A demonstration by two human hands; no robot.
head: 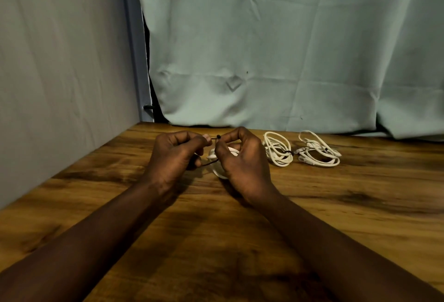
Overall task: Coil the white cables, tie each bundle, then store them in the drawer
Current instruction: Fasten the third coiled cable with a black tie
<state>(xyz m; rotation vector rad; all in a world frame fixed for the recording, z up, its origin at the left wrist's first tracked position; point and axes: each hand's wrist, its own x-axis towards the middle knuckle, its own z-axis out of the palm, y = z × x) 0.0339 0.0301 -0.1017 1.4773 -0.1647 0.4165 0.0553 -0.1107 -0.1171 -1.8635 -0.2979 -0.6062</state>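
A coiled white cable (214,155) lies on the wooden table (336,205) between my two hands, mostly hidden by my right hand. A thin dark tie (211,162) runs across the coil. My left hand (176,157) pinches one end of the tie with thumb and forefinger. My right hand (240,160) pinches the other end, whose dark tip (218,136) shows above the fingers. To the right rests a second white coil (278,149) with a dark tie around it. Further right lies a third white bundle (318,151).
A pale grey wall (60,73) borders the table on the left. A light green cloth (288,49) hangs behind the table's far edge. No drawer is in view.
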